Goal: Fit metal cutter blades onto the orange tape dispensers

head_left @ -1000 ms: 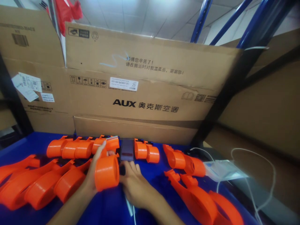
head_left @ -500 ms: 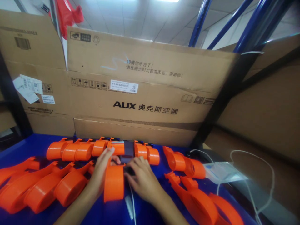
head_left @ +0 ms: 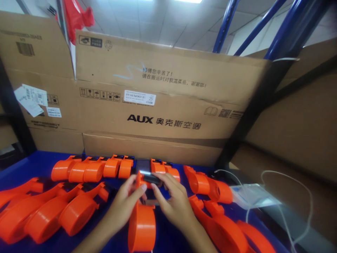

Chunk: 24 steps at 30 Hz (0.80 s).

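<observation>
- AUX cardboard box (head_left: 163, 105) standing far behind blue table (head_left: 31, 160).
- Orange dispenser (head_left: 142, 225) sitting near centre, both hands gripping its far end.
- Left hand (head_left: 126, 202), right hand (head_left: 175, 202): fingertips pinching dark part (head_left: 152, 178).

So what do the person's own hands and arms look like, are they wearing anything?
Both are bare: the left hand and the right hand have no gloves, rings or watch that can be seen, and the forearms show no sleeves as far as the picture's bottom edge. The fingernails are short and look unpainted.
</observation>
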Each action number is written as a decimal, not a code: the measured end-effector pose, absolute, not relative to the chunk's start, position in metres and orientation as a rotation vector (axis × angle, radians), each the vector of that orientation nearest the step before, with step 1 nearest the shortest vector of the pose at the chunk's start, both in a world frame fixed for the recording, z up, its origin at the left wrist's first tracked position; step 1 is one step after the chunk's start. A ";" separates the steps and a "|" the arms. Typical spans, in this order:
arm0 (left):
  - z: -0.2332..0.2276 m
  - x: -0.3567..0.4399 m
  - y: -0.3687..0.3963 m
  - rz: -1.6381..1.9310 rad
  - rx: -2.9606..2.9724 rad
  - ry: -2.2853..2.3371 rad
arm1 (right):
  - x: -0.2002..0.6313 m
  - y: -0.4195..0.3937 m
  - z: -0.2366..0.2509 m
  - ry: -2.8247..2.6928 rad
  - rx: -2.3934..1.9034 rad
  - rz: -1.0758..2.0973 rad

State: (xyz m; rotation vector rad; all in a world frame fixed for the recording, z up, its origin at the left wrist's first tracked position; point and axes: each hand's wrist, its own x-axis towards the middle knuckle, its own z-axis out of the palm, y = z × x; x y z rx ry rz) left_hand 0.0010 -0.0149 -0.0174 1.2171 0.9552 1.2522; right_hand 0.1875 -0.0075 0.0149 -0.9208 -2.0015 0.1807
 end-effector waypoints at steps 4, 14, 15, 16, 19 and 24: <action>-0.018 0.004 -0.019 1.248 1.195 0.898 | 0.188 -0.007 0.013 -2.014 -0.927 0.159; 0.004 0.005 -0.018 1.275 1.040 0.894 | 0.189 -0.009 0.016 -2.086 -0.935 0.263; 0.008 0.005 -0.018 1.275 1.021 0.890 | 0.189 -0.010 0.018 -2.100 -0.931 0.299; 0.011 0.005 -0.017 1.275 1.003 0.885 | 0.190 -0.010 0.021 -2.110 -0.924 0.340; 0.012 0.005 -0.019 1.269 0.950 0.869 | 0.198 -0.009 0.028 -2.069 -0.925 0.430; -0.001 0.004 -0.024 1.236 0.868 0.827 | 0.223 0.001 0.030 -2.142 -1.585 0.196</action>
